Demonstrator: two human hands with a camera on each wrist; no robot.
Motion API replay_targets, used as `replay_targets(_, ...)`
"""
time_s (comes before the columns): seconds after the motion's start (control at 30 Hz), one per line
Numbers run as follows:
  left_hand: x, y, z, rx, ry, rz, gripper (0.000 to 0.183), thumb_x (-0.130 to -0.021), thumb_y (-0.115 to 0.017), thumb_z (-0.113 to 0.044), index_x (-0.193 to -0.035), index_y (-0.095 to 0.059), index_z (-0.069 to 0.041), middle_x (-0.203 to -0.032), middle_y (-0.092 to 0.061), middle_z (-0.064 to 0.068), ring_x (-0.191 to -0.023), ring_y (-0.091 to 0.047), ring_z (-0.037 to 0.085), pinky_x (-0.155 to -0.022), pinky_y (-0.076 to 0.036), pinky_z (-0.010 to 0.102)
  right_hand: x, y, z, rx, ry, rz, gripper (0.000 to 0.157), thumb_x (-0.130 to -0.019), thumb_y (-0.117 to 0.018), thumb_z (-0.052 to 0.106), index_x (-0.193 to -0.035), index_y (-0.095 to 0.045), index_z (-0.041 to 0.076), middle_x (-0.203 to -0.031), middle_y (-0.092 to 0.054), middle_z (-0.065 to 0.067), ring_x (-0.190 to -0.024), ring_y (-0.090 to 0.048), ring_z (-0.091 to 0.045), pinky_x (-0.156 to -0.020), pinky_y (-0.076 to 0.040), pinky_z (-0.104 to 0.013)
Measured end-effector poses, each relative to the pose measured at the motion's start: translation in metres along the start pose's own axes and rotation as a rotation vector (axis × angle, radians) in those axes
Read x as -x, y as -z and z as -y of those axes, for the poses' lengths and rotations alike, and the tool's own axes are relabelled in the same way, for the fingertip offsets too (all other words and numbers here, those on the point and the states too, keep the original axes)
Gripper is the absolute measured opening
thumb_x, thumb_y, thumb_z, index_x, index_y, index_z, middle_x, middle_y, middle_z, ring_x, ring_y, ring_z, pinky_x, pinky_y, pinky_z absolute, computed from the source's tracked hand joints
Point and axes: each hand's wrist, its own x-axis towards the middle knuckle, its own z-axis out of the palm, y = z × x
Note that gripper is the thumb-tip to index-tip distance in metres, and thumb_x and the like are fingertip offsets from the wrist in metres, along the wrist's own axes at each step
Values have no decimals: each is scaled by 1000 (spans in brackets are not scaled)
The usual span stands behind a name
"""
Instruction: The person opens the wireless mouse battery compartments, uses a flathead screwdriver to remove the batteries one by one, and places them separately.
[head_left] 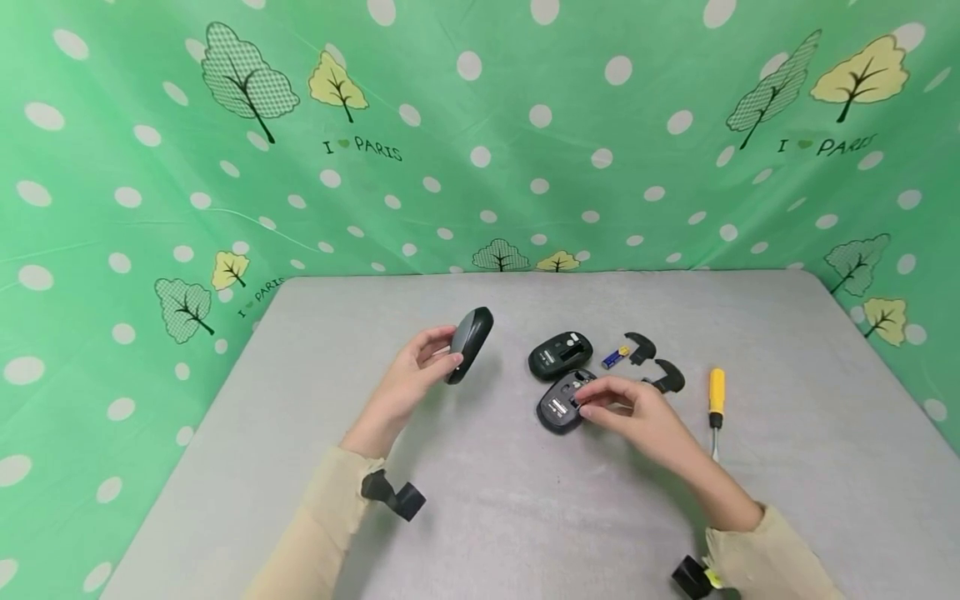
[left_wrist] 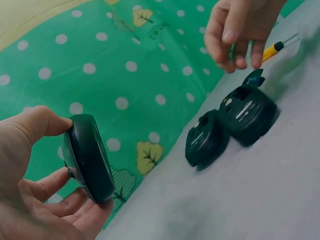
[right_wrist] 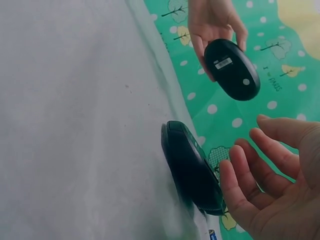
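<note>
My left hand [head_left: 408, 371] holds a black and grey computer mouse [head_left: 472, 343] on edge above the table, thumb on one side and fingers on the other. Its underside, with a white label [right_wrist: 223, 63], faces right in the right wrist view. My right hand [head_left: 637, 408] hovers over a second mouse [head_left: 557, 410], which lies upside down. Its fingers [right_wrist: 245, 177] are loosely bent, with nothing between them. Just behind lies a third mouse [head_left: 551, 358], also upside down, its battery slot exposed.
A blue and yellow battery [head_left: 614, 358] lies right of the mice. Two black battery covers, one farther back [head_left: 642, 346] and one nearer [head_left: 671, 375], lie beside it. A yellow-handled screwdriver [head_left: 717, 390] lies farther right on the grey table [head_left: 495, 517]. Green patterned cloth [head_left: 480, 200] surrounds the table.
</note>
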Motion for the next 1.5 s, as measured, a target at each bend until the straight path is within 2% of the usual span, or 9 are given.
replay_targets(0.33,3,-18,-1,42,42,84,51,-96,-58,-11,-145,-44,-5,-149,-49,18,-122,-58,21,-92,-53,21,-8,-3,5,-16,27,-33,22,-92,-69,9,-112,-69,0,-112,-70,-18,-95,-65,-2,-84,-59,-19)
replay_targets(0.5,6,-27,-1,61,56,142,51,-98,-56,-13,-147,-43,-6,-151,-47,17,-124,-57,20,-98,-51,24,-12,-7,8,-52,24,-44,24,-93,-69,9,-115,-67,1,-117,-68,-21,-98,-65,-3,-84,-58,-19)
replay_targets(0.57,7,-30,0,66,56,168,51,-99,-55,-14,-147,-42,-6,-152,-46,18,-126,-57,20,-98,-50,24,-14,-8,10,-81,33,-39,27,-92,-69,7,-118,-65,-1,-119,-66,-23,-100,-66,-7,-84,-59,-19)
replay_targets(0.63,7,-34,2,69,57,184,51,-98,-55,-14,-147,-42,-5,-152,-46,19,-125,-57,20,-98,-50,23,-16,-9,11,-104,40,-33,30,-92,-68,6,-120,-63,-3,-122,-64,-25,-104,-68,-18,-85,-59,-20)
replay_targets(0.8,8,-42,6,109,64,225,52,-98,-54,-12,-147,-42,-3,-150,-47,22,-114,-61,13,-92,-53,20,-20,-13,13,-103,33,-42,38,-93,-69,10,-128,-59,1,-131,-60,-22,-116,-63,-37,-87,-59,-21)
replay_targets(1.03,12,-54,9,178,47,352,53,-101,-49,-10,-149,-33,6,-149,-43,30,-114,-61,11,-94,-55,21,-28,-19,16,-126,56,-59,58,-91,-71,8,-144,-46,6,-139,-55,-20,-119,-60,-37,-92,-58,-27)
replay_targets(1.23,12,-63,13,221,53,428,56,-102,-43,-16,-151,-28,6,-150,-42,31,-108,-62,7,-94,-54,23,-31,-22,17,-178,54,-45,61,-90,-69,3,-146,-43,4,-134,-60,-23,-114,-62,-27,-89,-57,-20)
replay_targets(1.37,12,-67,15,267,57,425,55,-102,-39,-17,-151,-28,6,-145,-45,32,-100,-64,5,-94,-55,26,-31,-21,16,-186,43,-81,60,-88,-72,2,-143,-46,2,-131,-62,-23,-108,-63,-10,-91,-54,-15)
replay_targets(1.5,11,-69,14,269,51,414,52,-105,-38,-19,-150,-31,5,-146,-45,31,-111,-63,12,-102,-55,35,-31,-20,15,-217,31,-116,57,-88,-71,-1,-140,-47,-1,-125,-60,-21,-102,-63,1,-90,-54,-14)
